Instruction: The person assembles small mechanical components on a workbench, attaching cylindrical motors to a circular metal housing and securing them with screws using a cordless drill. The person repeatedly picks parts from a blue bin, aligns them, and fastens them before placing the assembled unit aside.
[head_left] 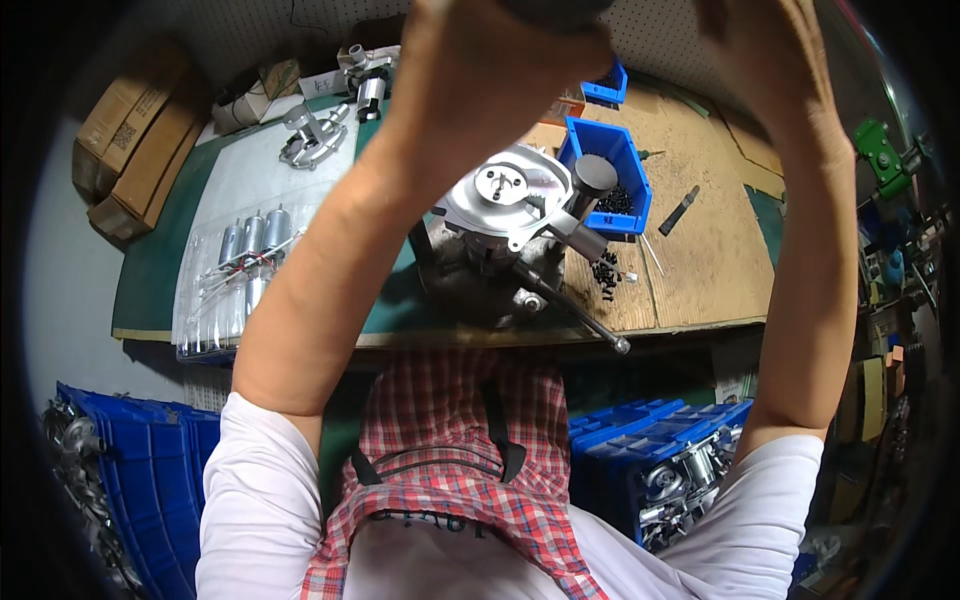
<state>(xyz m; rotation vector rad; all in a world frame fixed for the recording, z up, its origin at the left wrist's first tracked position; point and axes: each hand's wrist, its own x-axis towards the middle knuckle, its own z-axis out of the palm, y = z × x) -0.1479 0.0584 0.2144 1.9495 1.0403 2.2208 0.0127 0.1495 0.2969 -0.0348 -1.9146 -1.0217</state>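
Note:
Both my arms reach up, close to the camera. My left hand [500,75] is closed round a dark rounded thing [560,10], mostly cut off by the top edge, so its kind does not show. My right hand [765,50] is raised at the upper right; its fingers run out of the picture. Below them a silvery cast-metal housing [505,185] with a round hub sits on a dark fixture [470,280] at the bench's front. From that fixture a lever with a metal knob [622,346] sticks out. A dark cylinder [595,175] stands beside the housing.
Blue bins [640,190] of small black parts stand behind the fixture, near loose screws [606,275] and a dark-handled tool [680,210]. At left lie small motors [275,230] in a clear tray, metal castings [310,140] and cardboard boxes [135,130]. Blue crates [140,490] flank my lap.

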